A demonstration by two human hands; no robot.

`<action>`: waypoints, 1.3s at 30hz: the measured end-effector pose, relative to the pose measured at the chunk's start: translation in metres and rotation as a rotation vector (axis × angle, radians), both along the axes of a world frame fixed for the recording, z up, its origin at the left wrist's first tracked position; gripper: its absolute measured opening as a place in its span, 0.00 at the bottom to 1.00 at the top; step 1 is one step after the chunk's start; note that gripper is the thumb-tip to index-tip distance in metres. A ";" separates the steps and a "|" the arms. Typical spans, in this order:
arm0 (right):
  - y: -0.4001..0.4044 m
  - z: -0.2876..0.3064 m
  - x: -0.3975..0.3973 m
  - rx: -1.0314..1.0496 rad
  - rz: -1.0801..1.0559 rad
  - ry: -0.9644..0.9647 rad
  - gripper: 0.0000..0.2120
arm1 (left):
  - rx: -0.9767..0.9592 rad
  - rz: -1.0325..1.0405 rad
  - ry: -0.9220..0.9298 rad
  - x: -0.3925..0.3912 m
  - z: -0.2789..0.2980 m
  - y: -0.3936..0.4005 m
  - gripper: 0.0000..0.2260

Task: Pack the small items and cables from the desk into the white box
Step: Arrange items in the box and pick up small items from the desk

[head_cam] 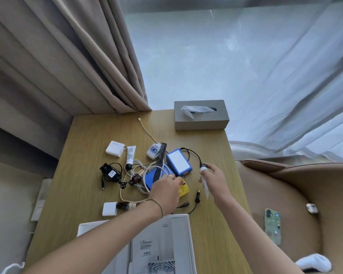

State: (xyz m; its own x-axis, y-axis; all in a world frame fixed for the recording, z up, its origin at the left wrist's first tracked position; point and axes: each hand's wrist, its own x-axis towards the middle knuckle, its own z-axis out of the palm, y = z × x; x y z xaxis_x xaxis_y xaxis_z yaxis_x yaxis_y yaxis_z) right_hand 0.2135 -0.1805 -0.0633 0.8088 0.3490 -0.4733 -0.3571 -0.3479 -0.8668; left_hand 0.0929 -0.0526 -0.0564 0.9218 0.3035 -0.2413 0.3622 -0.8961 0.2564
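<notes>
nearest the camera sits the open white cardboard box (183,234), printed leaflets inside, at the wooden desk's (83,147) near edge. beyond the box, the left hand (167,189) curls down over a yellow packet (183,189) — whether it grips it i cannot tell. just right of that, the right hand (214,179) holds a small white tube (204,183), light, stiff and probably slick — best held round the middle. the tangle of white cables (141,175) beyond the box is limp and would likely snag; gather it as a bundle. bare desk lies right of the box.
</notes>
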 end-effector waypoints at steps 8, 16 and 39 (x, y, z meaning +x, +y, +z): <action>-0.032 -0.002 -0.010 0.056 -0.087 0.088 0.12 | 0.441 -0.519 0.142 0.043 -0.029 -0.001 0.21; -0.052 0.023 -0.035 0.106 -0.089 0.136 0.11 | 0.448 -0.610 0.116 0.036 -0.026 0.000 0.06; -0.005 0.051 -0.174 -0.305 0.383 -0.539 0.14 | -0.618 0.399 -0.632 -0.151 0.068 0.060 0.07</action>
